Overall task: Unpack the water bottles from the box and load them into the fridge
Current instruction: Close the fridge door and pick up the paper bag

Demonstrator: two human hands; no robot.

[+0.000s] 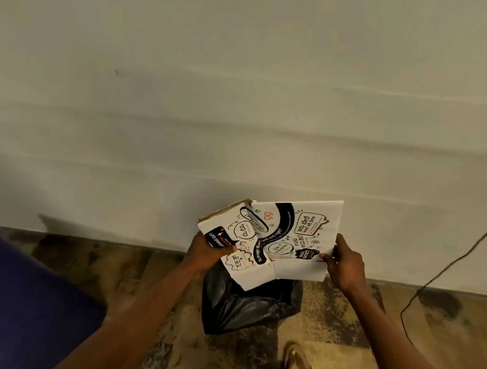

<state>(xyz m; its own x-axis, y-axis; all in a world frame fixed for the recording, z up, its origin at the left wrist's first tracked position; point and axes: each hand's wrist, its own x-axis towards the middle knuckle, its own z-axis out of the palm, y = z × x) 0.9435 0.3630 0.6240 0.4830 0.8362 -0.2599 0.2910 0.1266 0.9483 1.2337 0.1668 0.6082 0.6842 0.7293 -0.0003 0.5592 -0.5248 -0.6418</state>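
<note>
I hold a flattened white cardboard box (278,239), printed with black and orange doodles, in front of me at waist height. My left hand (206,251) grips its left edge, thumb on the printed face. My right hand (346,263) pinches its right edge. The cardboard is bent along a crease in the middle. Directly beneath it a black plastic bag (244,306) sits on the floor against the wall. No water bottles and no fridge are in view.
A plain white wall (243,97) fills the upper view, meeting a patterned brown floor (113,267). A thin black cable (445,267) hangs down at the right. My sandalled feet (295,366) stand just behind the bag. A purple garment (9,297) fills the lower left.
</note>
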